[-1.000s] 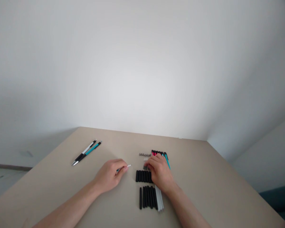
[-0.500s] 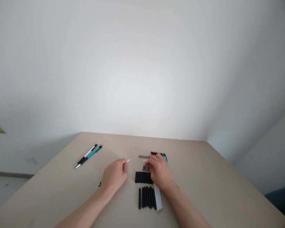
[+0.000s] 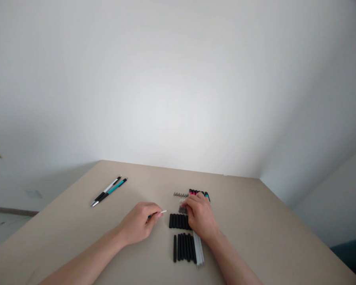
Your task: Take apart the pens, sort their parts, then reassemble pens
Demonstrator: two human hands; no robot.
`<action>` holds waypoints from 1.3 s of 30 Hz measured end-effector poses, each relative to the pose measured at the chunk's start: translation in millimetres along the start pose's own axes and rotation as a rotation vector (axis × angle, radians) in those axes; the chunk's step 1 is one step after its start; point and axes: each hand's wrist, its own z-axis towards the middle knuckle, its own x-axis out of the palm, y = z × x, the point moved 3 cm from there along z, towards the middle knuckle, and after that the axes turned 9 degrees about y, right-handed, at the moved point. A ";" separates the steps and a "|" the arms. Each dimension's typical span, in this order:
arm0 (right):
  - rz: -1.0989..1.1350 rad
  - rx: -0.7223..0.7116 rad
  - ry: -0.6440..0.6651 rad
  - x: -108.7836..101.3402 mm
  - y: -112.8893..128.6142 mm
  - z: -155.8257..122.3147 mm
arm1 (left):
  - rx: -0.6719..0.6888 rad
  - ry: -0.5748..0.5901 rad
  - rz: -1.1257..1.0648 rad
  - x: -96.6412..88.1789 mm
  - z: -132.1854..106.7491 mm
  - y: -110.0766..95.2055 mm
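My left hand (image 3: pixel 142 223) is closed around a partly assembled pen (image 3: pixel 164 211). Its thin white refill end points right from the fingertips, and a dark teal bit of it shows between the fingers. My right hand (image 3: pixel 200 213) reaches over the small springs (image 3: pixel 182 209), thumb and fingers pinched together among them. Whether a spring is in that pinch is hidden. Below the springs lies a row of short black grips (image 3: pixel 178 221), partly under the right hand.
Two assembled pens (image 3: pixel 109 192), one white and one teal, lie at the left. Metal pen tips (image 3: pixel 180 194) stand behind the springs, near pink and teal barrels (image 3: pixel 207 196). Longer black tubes (image 3: pixel 184 247) and white refills (image 3: pixel 198 251) lie in front.
My left hand has turned, so the refill end now points right and sits lower, closer to the springs. My right hand stays pinched over the springs, nearly in place.
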 end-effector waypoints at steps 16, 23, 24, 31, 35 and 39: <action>0.205 -0.221 0.040 0.0 44.9 -10.5 | 0.099 0.047 -0.038 1.3 -3.4 -6.9; 0.204 -0.210 -0.007 3.4 39.2 -8.4 | 0.083 0.055 -0.022 0.4 -3.0 -6.7; 0.206 -0.190 -0.038 0.5 34.7 -8.1 | 0.060 0.034 -0.021 -0.5 -2.6 -5.0; 0.256 -0.140 -0.150 -13.2 18.2 -9.5 | -0.037 -0.112 -0.023 -5.0 -2.5 5.1; 0.204 -0.181 -0.104 -13.3 22.4 -9.5 | -0.007 -0.135 -0.053 -6.1 -3.3 4.6; 0.153 -0.212 -0.078 -10.4 29.3 -9.6 | 0.054 -0.090 -0.078 -1.3 -3.7 -1.5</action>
